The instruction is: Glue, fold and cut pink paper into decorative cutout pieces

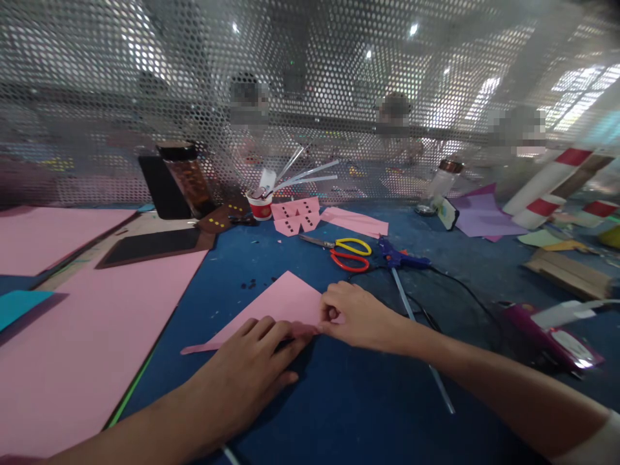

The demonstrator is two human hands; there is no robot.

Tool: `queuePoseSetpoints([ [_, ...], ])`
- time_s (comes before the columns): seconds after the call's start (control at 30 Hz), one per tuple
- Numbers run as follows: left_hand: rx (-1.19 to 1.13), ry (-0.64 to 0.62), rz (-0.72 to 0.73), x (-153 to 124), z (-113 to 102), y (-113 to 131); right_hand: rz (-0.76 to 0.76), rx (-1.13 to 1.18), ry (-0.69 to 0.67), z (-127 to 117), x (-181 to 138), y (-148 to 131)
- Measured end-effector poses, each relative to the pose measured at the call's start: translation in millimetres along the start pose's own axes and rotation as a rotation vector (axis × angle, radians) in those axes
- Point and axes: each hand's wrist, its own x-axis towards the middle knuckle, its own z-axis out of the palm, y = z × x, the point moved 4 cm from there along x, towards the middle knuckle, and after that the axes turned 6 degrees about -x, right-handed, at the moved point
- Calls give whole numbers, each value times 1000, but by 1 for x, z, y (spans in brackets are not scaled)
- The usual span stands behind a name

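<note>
A pink sheet of paper (285,298), its upper outline coming to a point, lies on the blue tabletop with a narrow strip along its lower edge at left. My left hand (259,361) holds the paper down along the near edge, fingers bent and thumb off the sheet. At the right corner, my right hand (351,315) pinches the paper between thumb and curled fingers. Just beyond are scissors (341,247) with one yellow and one red handle, and a blue glue gun (400,255) with a clear glue stick (404,294) close by.
Large pink sheets (97,336) and a dark phone (150,247) cover the left side. Behind stand a pink cutout with black squares (296,216), a red-and-white cup (262,208) and a brown-filled bottle (190,181). A purple power strip (552,336) and cable lie right.
</note>
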Motion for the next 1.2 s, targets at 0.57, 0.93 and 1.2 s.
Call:
queuePoseSetpoints([
  [0.57, -41, -5, -8, 0, 2, -2, -37, 9, -103, -16, -6, 3],
  [0.93, -38, -4, -5, -2, 0, -2, -60, 47, -200, -23, -8, 20],
  [1.2, -40, -12, -2, -1, 3, -3, -83, 61, -289, -32, -7, 30],
])
